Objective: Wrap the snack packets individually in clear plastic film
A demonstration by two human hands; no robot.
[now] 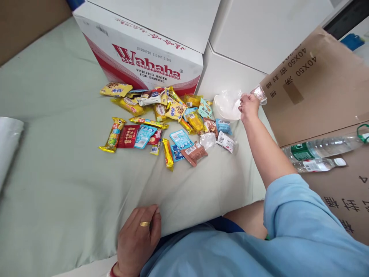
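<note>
My right hand (249, 107) reaches out to the right edge of a white bowl (226, 109) with clear plastic film (232, 96) in it. Its fingers are closed; what lies between them is hidden. Just past the knuckles is a small clear-and-pink packet (259, 93) against the cardboard. Close to me, my left hand (138, 234) rests in a loose fist on the edge of the green sheet (77, 200), a gold ring on one finger. Left of the bowl lies a pile of wrapped snacks (175, 110), with a white packet (226, 142) and a brown packet (194, 153) nearer me.
Behind the snacks stands a white and red Wahaha water carton (144, 57). White cabinets (239, 34) rise at the back. On the right are a large cardboard sheet (314, 77) and two plastic bottles (325, 148). A white roll (10, 142) lies at the far left.
</note>
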